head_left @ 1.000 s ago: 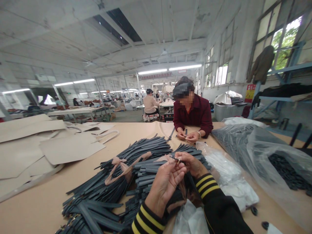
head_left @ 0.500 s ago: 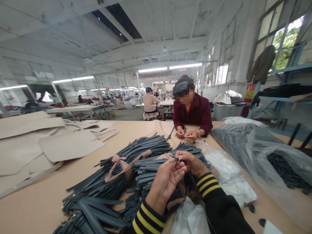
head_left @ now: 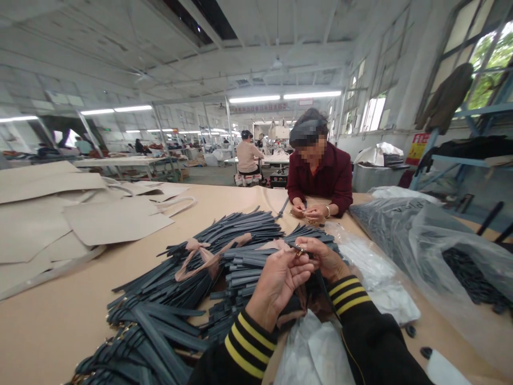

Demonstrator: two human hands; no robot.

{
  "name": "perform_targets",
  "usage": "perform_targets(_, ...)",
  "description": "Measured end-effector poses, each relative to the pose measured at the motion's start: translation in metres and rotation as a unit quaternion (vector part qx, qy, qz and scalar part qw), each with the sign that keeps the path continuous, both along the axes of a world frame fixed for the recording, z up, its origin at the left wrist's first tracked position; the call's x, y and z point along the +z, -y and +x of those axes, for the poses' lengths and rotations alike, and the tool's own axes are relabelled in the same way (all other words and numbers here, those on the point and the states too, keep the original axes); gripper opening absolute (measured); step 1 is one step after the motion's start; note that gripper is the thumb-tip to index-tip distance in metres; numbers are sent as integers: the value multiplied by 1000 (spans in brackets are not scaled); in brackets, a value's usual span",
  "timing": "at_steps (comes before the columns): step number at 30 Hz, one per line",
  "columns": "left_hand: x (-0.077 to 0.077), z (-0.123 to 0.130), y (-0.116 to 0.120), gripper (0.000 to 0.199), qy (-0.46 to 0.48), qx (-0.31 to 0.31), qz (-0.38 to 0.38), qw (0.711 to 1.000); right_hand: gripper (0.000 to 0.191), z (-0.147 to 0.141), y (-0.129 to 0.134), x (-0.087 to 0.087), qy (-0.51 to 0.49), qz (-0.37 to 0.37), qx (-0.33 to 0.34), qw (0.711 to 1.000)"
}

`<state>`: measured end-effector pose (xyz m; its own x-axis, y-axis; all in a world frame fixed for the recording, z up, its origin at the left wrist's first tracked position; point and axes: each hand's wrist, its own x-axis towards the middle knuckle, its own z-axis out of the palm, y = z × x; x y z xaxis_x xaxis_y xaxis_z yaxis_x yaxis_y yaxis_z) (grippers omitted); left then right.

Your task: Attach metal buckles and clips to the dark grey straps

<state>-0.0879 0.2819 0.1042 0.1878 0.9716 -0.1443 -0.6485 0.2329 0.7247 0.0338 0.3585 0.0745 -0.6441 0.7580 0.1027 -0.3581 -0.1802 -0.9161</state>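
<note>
head view: my left hand (head_left: 280,283) and right hand (head_left: 324,259) pinch a small metal clasp (head_left: 298,249) above the dark straps (head_left: 224,251) on the bench (head_left: 60,321); i'd keep fingertips close, clasp steady.

small metal clasp (head_left: 298,249), pinched btwn both hands' fingertips, raised above the dark strap pile (head_left: 224,256).

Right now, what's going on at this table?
The person's left hand and right hand pinch a small metal clasp together above a heap of dark straps on the table. Across it, a co-worker in a maroon top handles a similar small piece. Clear plastic bags lie to the right.
</note>
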Motion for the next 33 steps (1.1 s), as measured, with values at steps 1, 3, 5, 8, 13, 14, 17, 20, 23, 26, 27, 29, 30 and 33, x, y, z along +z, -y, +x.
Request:
perform_targets(1, 0, 0, -1, 8, -1, -2, -3, 1000, 12, 0, 0, 0, 1, 0, -3, 1000)
perform_targets(3, 0, 0, -2, 8, -2, -2, -3, 1000, 13, 0, 1, -1, 1, 0, -8, 1000)
perform_targets(5, -1, -1, -2, 7, -3, -2, 5, 1000, 13, -1, 2, -2, 0, 1, -11, 1000)
perform_targets(8, -4, -2, -1, 9, 9, 3, 12, 1000, 14, -3, 3, -1, 1, -1, -9, 1000)
perform_targets(13, -8, -4, 1, 10, 25, 8, 14, 1000, 17, -6, 6, 2, 11, -4, 2, 1000)
perform_targets(14, -8, -4, 2, 10, 27, 9, 15, 999, 17, -6, 6, 2, 12, -4, 3, 1000)
perform_targets(17, -8, -4, 3, 11, 33, 12, 15, 999, 18, -7, 8, 3, 13, -4, 5, 1000)
perform_targets(20, -9, -6, 3, 10, 34, 10, 13, 999, 19, -8, 9, 4, 14, -4, 10, 1000)
perform_targets(23, -10, -7, 3, 10, 33, 12, 12, 999, 19, -8, 9, 4, 16, -5, 15, 1000)
perform_targets(26, -11, -8, 3, 11, 32, 9, 14, 999, 19, -8, 9, 3, 20, -6, 18, 1000)
perform_targets(27, -12, -8, 3, 11, 31, 7, 15, 999, 19, -7, 8, 3, 21, -6, 18, 1000)
perform_targets(29, -12, -8, 3, 12, 31, 4, 17, 999, 20, -7, 8, 2, 22, -6, 16, 1000)
perform_targets(30, -12, -8, 3, 11, 31, 3, 16, 999, 20, -7, 8, 2, 22, -5, 15, 1000)
perform_targets(33, -12, -8, 4, 10, 31, 3, 12, 999, 22, -7, 8, 2, 23, -5, 14, 1000)
